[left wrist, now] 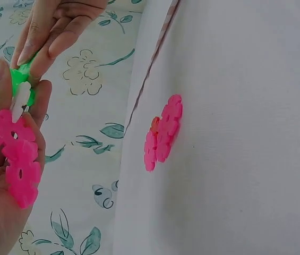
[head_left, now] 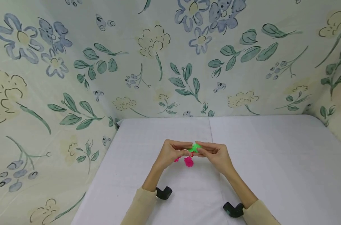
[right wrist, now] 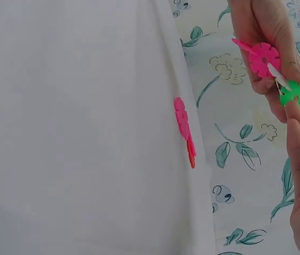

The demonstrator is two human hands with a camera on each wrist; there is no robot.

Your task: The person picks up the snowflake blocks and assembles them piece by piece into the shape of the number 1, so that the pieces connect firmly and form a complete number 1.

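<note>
Between thumb and fingers, my left hand (head_left: 170, 152) holds a small chain of notched, flower-shaped plastic discs. In the left wrist view the chain has pink discs (left wrist: 22, 176) lying along the palm, then a white disc (left wrist: 19, 102) seen nearly edge-on. Beyond it is a green disc (left wrist: 19, 78); whether a second green one sits there cannot be told. My right hand (head_left: 217, 155) pinches the green end (right wrist: 297, 95), its fingers partly covering it. Both hands meet at the green part, above the table.
A second cluster of pink discs (head_left: 188, 162) with an orange-red piece (right wrist: 191, 154) rests on the white-covered table (head_left: 272, 162), just under the hands. Patterned floral cloth (head_left: 159, 62) rises behind the table. A black wrist mount (head_left: 164, 193) is at the left cuff, another (head_left: 233, 209) at the right.
</note>
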